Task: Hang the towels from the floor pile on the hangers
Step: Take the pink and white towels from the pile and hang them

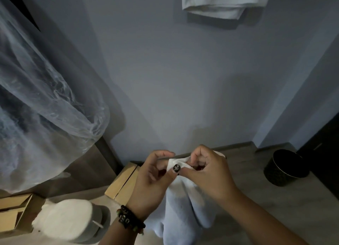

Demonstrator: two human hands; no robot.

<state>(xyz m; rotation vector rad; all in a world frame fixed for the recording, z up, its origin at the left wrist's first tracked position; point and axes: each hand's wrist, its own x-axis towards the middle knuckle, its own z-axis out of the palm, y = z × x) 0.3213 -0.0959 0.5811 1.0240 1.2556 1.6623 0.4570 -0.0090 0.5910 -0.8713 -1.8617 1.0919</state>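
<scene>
White towel [185, 199]: top edge pinched by left hand [152, 178] and right hand [207, 173], hanging below them. Second towel [220, 2] high above. No legible writing.

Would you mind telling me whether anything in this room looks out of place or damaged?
Nothing looks damaged or spilled. Both hands, left hand and right hand, pinch a white towel by its top edge, and another towel hangs high on the wall.

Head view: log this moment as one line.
left hand: pinches white towel top edge | right hand: pinches same edge | towel: hangs below hands | hung towel: on wall above
</scene>
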